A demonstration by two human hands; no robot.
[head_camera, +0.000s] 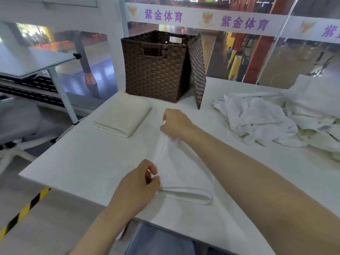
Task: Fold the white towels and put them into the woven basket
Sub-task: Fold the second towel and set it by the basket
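Observation:
A white towel (181, 173) lies partly folded on the white table (88, 162) in front of me. My left hand (137, 183) pinches its near left corner. My right hand (174, 124) pinches the far corner, lifted a little off the table. A cream towel (122, 116), folded flat, rests to the left behind them. The dark brown woven basket (156, 69) stands open at the table's far edge. A heap of unfolded white towels (276, 118) covers the right side.
The basket's woven lid (197, 70) leans upright against its right side. A grey chair (18, 122) and a second white table (27, 59) stand to the left. Yellow-black tape (24, 210) marks the floor. A glass wall runs behind the table.

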